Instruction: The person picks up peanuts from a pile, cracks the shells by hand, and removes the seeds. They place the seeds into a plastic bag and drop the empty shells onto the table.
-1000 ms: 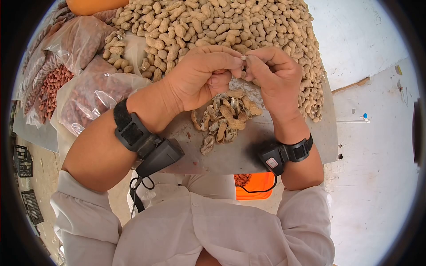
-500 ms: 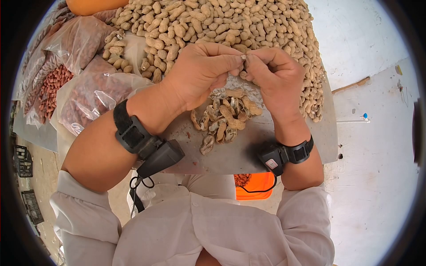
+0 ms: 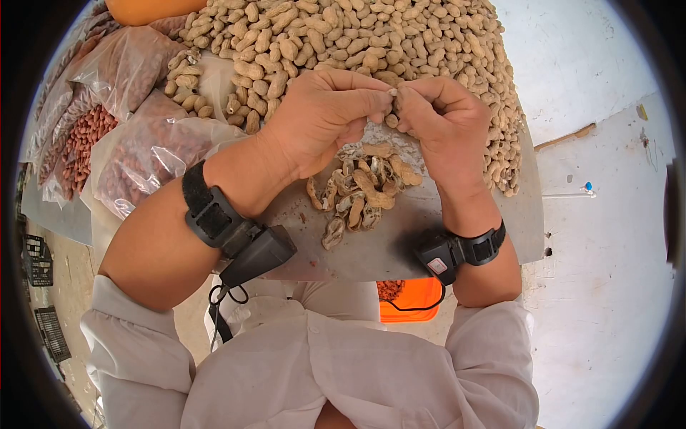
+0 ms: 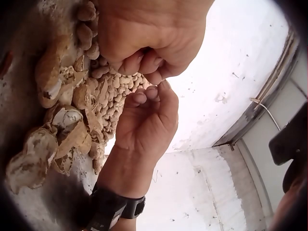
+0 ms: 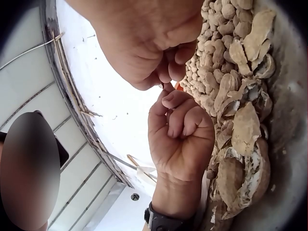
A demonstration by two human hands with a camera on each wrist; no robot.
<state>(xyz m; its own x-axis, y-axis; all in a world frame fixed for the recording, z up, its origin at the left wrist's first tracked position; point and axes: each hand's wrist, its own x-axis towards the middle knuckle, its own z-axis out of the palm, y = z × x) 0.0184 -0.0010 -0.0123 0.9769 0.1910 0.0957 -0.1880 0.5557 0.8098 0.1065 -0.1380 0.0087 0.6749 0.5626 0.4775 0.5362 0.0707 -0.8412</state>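
Note:
My left hand (image 3: 304, 118) and right hand (image 3: 450, 132) meet fingertip to fingertip in front of the big peanut heap. Between them they pinch a small peanut (image 3: 392, 93); only a pale bit of it shows, the rest being hidden by the fingertips. In the left wrist view the right hand (image 4: 149, 120) has its thumb and forefinger against the left fingertips. The left hand (image 5: 180, 134) shows its other fingers curled in toward the palm in the right wrist view. Broken peanut shells (image 3: 364, 186) lie in a small pile on the metal tabletop below the hands.
Unshelled peanuts (image 3: 400, 43) cover the back of the metal table (image 3: 314, 257). To the left are plastic bags of red peanut kernels (image 3: 143, 164) and an orange object (image 3: 153, 8). An orange tub (image 3: 421, 300) with red contents stands below the front edge.
The left hand's lower fingers have drawn in behind its thumb and forefinger since a second ago. The right hand has shifted very slightly right. Both keep pinching at nearly the same spot.

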